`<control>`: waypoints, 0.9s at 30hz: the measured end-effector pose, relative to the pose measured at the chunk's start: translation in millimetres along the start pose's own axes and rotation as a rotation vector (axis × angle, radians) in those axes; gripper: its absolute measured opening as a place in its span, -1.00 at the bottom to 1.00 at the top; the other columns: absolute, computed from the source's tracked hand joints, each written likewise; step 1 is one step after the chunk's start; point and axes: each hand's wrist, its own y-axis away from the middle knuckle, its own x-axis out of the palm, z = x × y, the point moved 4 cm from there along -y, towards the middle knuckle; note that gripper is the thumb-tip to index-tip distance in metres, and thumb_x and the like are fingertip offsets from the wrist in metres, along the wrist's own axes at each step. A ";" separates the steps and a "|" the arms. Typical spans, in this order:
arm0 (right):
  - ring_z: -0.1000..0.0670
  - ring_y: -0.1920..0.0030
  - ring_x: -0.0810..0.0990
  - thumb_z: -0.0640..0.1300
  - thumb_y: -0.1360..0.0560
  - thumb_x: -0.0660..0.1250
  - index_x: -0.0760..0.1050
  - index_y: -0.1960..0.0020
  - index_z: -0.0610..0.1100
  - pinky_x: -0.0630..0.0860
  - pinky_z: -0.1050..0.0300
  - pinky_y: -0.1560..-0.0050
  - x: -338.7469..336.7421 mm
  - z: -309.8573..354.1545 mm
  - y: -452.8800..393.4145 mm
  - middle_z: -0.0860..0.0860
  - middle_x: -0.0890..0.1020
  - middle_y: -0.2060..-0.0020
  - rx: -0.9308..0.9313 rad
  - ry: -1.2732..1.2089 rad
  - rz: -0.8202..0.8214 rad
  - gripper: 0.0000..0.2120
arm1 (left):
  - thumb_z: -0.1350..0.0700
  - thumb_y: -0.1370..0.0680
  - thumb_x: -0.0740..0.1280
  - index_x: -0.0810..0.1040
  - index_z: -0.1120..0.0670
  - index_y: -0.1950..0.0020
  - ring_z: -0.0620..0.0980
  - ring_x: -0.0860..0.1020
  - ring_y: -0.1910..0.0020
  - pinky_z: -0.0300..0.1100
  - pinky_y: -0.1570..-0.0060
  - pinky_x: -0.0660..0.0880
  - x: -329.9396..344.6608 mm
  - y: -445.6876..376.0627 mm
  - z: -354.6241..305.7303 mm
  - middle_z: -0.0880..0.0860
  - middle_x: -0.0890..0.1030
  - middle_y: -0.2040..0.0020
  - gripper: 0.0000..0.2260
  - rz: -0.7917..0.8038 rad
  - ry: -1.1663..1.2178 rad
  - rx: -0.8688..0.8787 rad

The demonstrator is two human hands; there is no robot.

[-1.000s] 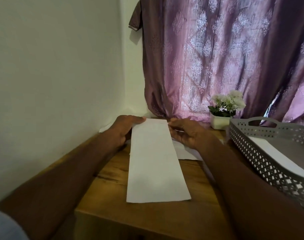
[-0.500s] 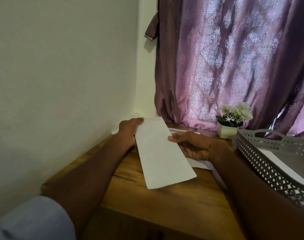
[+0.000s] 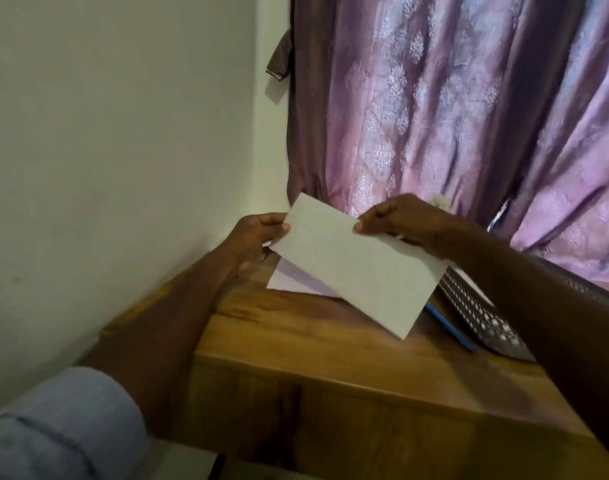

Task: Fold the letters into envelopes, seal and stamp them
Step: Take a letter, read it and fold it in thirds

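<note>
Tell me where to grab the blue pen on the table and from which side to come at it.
Grip the blue pen at its near, exposed half, from above. It lies flat between the folded letter and the tray; its far end is hidden under the letter, so pinch across the barrel there.

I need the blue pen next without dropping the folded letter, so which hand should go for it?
Probably the right hand: the blue pen lies just below it. The left hand already pinches the folded letter.
</note>
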 end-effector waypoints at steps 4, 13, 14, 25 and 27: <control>0.23 0.32 0.60 -0.10 -0.38 0.63 0.75 0.10 -0.16 0.50 0.42 0.29 -4.5 34.5 29.4 -0.06 0.75 0.22 -0.290 0.233 -0.055 -0.84 | 0.21 -0.54 0.49 0.76 -0.01 0.01 -0.06 0.72 0.02 -0.20 -0.01 0.66 -10.4 45.4 -18.3 -0.02 0.77 0.00 -0.87 -0.056 -0.230 0.184; 0.11 0.14 0.60 0.01 -0.42 0.57 0.70 0.02 0.04 0.53 0.12 0.10 88.2 28.0 119.0 0.13 0.69 0.14 -0.497 0.659 0.013 -0.84 | 0.30 -0.50 0.52 0.78 0.10 0.04 0.02 0.67 0.01 -0.15 -0.03 0.60 -30.6 142.2 -27.9 0.05 0.75 0.07 -0.88 -0.019 -0.874 0.210; 0.12 0.12 0.60 0.05 -0.43 0.56 0.70 0.04 0.07 0.53 0.11 0.10 94.9 21.7 123.7 0.13 0.69 0.13 -0.473 0.653 0.029 -0.86 | 0.31 -0.51 0.51 0.78 0.08 0.07 0.02 0.66 -0.01 -0.18 -0.01 0.58 -31.2 144.8 -29.1 0.03 0.74 0.06 -0.86 0.006 -0.945 0.184; -0.10 -0.43 0.45 0.16 -0.70 0.10 0.38 -0.52 -0.01 0.37 -0.09 -0.41 142.9 -13.0 112.7 -0.03 0.46 -0.49 -0.234 0.509 0.072 -0.54 | -0.17 -0.72 0.12 0.26 -0.02 -0.63 0.08 0.32 -0.56 -0.05 -0.50 0.20 17.4 161.6 -3.6 0.03 0.31 -0.63 -0.49 0.226 -1.445 0.135; -0.14 -0.56 0.29 0.25 -0.70 -0.02 0.20 -0.62 0.02 0.20 -0.23 -0.55 156.3 -16.8 109.1 -0.03 0.29 -0.61 -0.151 0.597 0.172 -0.43 | -0.23 -0.72 0.00 0.13 -0.02 -0.68 0.07 0.21 -0.63 0.05 -0.58 0.07 20.0 158.6 12.6 0.03 0.19 -0.68 -0.44 0.321 -1.517 0.034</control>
